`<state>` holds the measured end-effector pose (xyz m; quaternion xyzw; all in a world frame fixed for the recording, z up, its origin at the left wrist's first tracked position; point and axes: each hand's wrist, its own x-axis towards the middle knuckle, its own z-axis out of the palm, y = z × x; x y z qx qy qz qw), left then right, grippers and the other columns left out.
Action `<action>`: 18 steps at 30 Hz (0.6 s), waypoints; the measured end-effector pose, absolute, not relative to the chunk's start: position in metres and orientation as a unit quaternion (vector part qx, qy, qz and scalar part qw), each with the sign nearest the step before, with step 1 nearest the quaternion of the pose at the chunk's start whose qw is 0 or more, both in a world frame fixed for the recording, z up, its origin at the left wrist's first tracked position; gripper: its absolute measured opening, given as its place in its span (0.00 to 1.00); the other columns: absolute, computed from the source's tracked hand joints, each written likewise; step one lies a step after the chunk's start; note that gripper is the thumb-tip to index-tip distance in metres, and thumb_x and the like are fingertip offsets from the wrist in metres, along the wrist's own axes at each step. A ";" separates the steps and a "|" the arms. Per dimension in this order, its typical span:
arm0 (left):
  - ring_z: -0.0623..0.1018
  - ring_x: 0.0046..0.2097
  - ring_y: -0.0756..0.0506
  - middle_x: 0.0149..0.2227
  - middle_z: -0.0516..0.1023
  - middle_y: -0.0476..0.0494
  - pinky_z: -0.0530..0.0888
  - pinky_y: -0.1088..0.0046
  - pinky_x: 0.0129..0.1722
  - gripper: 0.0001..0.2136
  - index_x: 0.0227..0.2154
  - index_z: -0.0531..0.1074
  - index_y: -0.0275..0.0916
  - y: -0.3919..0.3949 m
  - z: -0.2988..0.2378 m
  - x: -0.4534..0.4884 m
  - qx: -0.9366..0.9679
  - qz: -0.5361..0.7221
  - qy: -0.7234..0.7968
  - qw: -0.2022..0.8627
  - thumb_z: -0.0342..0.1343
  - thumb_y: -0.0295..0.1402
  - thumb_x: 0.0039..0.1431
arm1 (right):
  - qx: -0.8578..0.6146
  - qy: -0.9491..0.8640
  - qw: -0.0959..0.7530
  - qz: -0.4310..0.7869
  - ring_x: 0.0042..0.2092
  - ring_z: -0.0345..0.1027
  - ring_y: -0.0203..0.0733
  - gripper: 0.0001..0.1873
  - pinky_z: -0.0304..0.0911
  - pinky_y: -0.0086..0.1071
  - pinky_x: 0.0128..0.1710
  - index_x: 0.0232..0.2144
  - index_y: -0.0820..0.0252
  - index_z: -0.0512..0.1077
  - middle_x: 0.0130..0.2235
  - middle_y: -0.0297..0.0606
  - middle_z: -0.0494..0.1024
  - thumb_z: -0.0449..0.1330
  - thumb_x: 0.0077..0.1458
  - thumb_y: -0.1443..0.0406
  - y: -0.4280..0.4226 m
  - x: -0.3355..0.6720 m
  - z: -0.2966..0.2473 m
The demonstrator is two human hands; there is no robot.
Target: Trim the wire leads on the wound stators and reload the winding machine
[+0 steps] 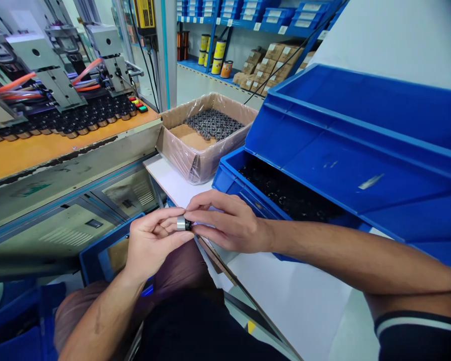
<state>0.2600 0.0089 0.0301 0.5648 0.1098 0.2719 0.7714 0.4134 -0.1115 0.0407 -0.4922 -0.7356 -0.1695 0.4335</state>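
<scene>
My left hand (150,240) pinches a small ridged silver metal core (181,223) between thumb and fingers. At the right end of the core sits a black end piece (188,225), and the fingertips of my right hand (231,223) close on it from the right. Both hands meet above my lap, by the edge of a white table. Just behind my right hand is a blue bin (229,175) containing many black parts (285,195). A plastic-lined cardboard box (195,163) with rows of dark metal parts (214,124) stands farther back.
A large blue crate (323,135) rests tilted over the bin. To the left, a machine bench (67,155) carries rows of black-and-copper parts (71,128) beneath metal fixtures. A blue box (88,260) stands low behind my left hand. Blue shelving (210,45) runs along the back.
</scene>
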 end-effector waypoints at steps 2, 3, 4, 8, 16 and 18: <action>0.84 0.33 0.52 0.32 0.87 0.48 0.78 0.88 0.33 0.20 0.37 0.84 0.42 0.009 0.030 0.260 0.564 0.273 0.112 0.771 0.70 0.15 0.40 | -0.491 -0.737 0.430 -0.178 0.42 0.73 0.39 0.11 0.75 0.32 0.38 0.46 0.66 0.71 0.42 0.46 0.77 0.62 0.61 0.70 -0.112 0.414 0.041; 0.84 0.33 0.52 0.32 0.87 0.48 0.79 0.88 0.33 0.20 0.37 0.84 0.42 0.009 0.030 0.260 0.565 0.273 0.113 0.771 0.70 0.15 0.40 | -0.492 -0.737 0.429 -0.177 0.42 0.73 0.40 0.12 0.75 0.32 0.38 0.46 0.67 0.71 0.41 0.47 0.77 0.63 0.60 0.70 -0.112 0.414 0.041; 0.84 0.33 0.52 0.32 0.87 0.48 0.79 0.88 0.33 0.20 0.37 0.84 0.42 0.009 0.031 0.260 0.565 0.273 0.112 0.771 0.70 0.15 0.40 | -0.493 -0.737 0.429 -0.175 0.43 0.73 0.40 0.12 0.75 0.32 0.39 0.47 0.67 0.71 0.42 0.47 0.77 0.63 0.60 0.70 -0.112 0.414 0.041; 0.85 0.33 0.52 0.33 0.87 0.48 0.79 0.88 0.34 0.21 0.37 0.84 0.42 0.009 0.031 0.259 0.565 0.270 0.109 0.772 0.70 0.15 0.40 | -0.498 -0.737 0.422 -0.176 0.43 0.73 0.39 0.11 0.74 0.31 0.37 0.47 0.64 0.70 0.43 0.45 0.77 0.61 0.62 0.71 -0.112 0.414 0.041; 0.84 0.32 0.52 0.32 0.86 0.47 0.78 0.87 0.31 0.20 0.37 0.84 0.42 0.009 0.029 0.258 0.565 0.269 0.114 0.772 0.71 0.16 0.40 | -0.484 -0.746 0.414 -0.193 0.42 0.73 0.40 0.12 0.75 0.33 0.39 0.47 0.66 0.71 0.42 0.46 0.77 0.62 0.60 0.73 -0.112 0.414 0.041; 0.83 0.30 0.52 0.31 0.86 0.47 0.78 0.86 0.30 0.20 0.37 0.84 0.42 0.009 0.029 0.258 0.564 0.266 0.117 0.773 0.71 0.17 0.39 | -0.481 -0.745 0.417 -0.200 0.42 0.73 0.41 0.13 0.75 0.35 0.40 0.47 0.68 0.70 0.41 0.47 0.77 0.63 0.59 0.71 -0.112 0.414 0.041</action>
